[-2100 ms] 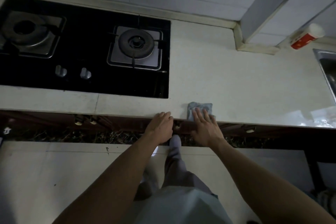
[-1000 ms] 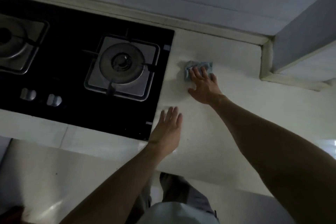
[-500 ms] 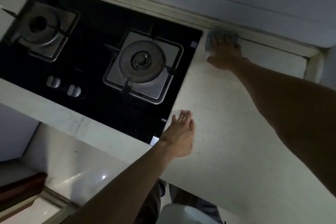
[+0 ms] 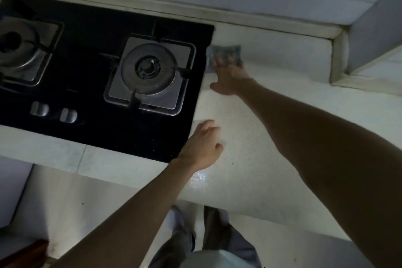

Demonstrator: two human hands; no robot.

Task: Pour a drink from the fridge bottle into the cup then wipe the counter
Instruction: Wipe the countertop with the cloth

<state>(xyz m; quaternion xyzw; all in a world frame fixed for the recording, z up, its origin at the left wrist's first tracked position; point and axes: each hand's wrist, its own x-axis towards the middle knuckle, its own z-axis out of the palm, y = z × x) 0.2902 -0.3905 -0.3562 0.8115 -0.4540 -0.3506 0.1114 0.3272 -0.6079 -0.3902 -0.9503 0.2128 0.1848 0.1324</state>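
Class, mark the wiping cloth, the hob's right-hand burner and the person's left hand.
wiping cloth (image 4: 226, 49): head view, its exposed upper strip.
right-hand burner (image 4: 149, 66): head view, its centre cap.
left hand (image 4: 202, 146): head view, back of the hand.

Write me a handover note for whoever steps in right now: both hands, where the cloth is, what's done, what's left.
Right hand: open, fingers flat, pressing the small blue-grey cloth on the pale speckled counter, beside the black glass gas hob near its back right corner.
Left hand: open, holds nothing, resting on the counter by the hob's right edge.
Bottle and cup: not in view, so the pour can't be checked.
Done: wiping is under way at the back of the counter.
Left: probably the rest of the counter, rightward and toward the front edge.
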